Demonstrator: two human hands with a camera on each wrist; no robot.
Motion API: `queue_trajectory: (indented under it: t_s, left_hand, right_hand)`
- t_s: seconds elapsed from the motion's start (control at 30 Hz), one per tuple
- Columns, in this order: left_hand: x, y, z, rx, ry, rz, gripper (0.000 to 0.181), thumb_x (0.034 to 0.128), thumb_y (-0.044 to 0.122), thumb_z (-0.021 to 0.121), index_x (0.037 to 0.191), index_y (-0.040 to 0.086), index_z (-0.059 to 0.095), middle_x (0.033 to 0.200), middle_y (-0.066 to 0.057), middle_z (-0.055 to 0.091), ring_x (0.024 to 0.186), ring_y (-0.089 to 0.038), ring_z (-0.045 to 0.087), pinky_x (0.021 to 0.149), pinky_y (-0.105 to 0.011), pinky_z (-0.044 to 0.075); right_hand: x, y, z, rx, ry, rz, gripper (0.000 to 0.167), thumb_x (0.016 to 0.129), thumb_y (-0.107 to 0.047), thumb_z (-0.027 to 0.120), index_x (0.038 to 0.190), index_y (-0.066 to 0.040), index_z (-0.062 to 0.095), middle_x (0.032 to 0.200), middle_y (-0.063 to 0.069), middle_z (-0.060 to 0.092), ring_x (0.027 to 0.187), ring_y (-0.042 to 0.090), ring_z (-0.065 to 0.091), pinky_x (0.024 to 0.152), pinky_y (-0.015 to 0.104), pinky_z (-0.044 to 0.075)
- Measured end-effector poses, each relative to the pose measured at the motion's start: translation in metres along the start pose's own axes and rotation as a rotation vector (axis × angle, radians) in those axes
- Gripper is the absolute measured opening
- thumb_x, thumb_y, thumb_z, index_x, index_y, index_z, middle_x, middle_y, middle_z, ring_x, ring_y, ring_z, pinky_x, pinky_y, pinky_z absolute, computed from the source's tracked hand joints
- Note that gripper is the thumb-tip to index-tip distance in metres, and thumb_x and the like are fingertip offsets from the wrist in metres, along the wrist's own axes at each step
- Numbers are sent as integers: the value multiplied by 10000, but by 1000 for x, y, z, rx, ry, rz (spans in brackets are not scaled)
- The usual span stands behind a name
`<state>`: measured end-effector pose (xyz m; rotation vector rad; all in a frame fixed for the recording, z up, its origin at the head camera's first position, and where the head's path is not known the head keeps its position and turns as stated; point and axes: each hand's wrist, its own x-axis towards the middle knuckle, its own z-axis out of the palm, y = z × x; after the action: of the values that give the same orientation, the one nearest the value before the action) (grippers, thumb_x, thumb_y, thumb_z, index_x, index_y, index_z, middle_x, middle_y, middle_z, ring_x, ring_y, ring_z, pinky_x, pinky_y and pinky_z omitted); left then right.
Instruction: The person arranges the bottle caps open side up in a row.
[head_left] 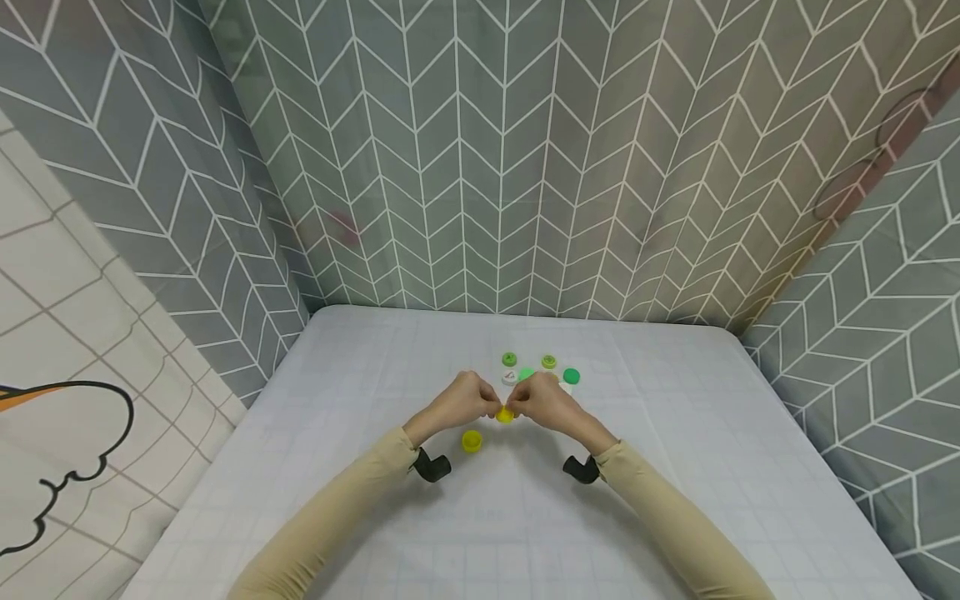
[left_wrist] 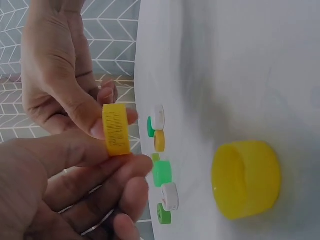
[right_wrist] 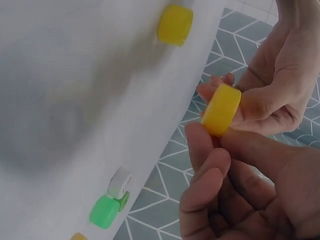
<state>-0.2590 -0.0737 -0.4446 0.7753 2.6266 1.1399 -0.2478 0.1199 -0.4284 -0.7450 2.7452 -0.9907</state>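
A small yellow bottle cap (head_left: pixel 505 414) is held above the table between both hands. My left hand (head_left: pixel 467 398) pinches it from the left, and my right hand (head_left: pixel 547 402) pinches its opposite edge. In the left wrist view, rows of fine print run along the side of this yellow cap (left_wrist: pixel 116 131). Its side looks smooth in the right wrist view, where the cap (right_wrist: pixel 221 111) is tilted. A second, deeper yellow cap (head_left: pixel 472 441) lies on the white table below my left hand, its hollow side up.
Beyond the hands sits a cluster of several caps: a dark green cap (head_left: pixel 572 376), a white cap (head_left: pixel 510 377), a light green cap (left_wrist: pixel 162 173) and an orange-yellow cap (left_wrist: pixel 159 141) among them. Patterned grey curtains (head_left: pixel 480 167) hang behind the white table (head_left: pixel 360 358).
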Motion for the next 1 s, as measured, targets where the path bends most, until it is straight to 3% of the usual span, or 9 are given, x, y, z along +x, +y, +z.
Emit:
queue_trajectory:
  t_s: [0.27, 0.6, 1.0]
  left_hand:
    - [-1, -4, 4, 31, -25, -46, 99, 816, 138, 709, 762, 146, 792, 807, 42, 733, 705, -74, 592, 661, -229, 489]
    - [0, -12, 12, 25, -74, -111, 70, 796, 132, 731, 737, 146, 767, 770, 56, 719, 666, -72, 579, 635, -218, 478]
    - [-2, -16, 17, -1, -136, -137, 90, 818, 91, 713, 736, 125, 730, 763, 45, 703, 596, -72, 513, 567, -206, 438]
  right_hand:
    - [2, 0, 5, -41, -78, 6, 113, 878, -95, 684, 798, -91, 764, 702, -2, 708, 535, 77, 429, 495, 193, 310]
    - [2, 3, 12, -17, -131, 4, 72, 846, -59, 707, 794, -75, 755, 711, 6, 715, 611, 65, 532, 572, 206, 429]
    - [3, 6, 22, -19, -152, -41, 67, 840, -19, 704, 786, -40, 738, 732, 30, 717, 621, 55, 541, 566, 188, 439]
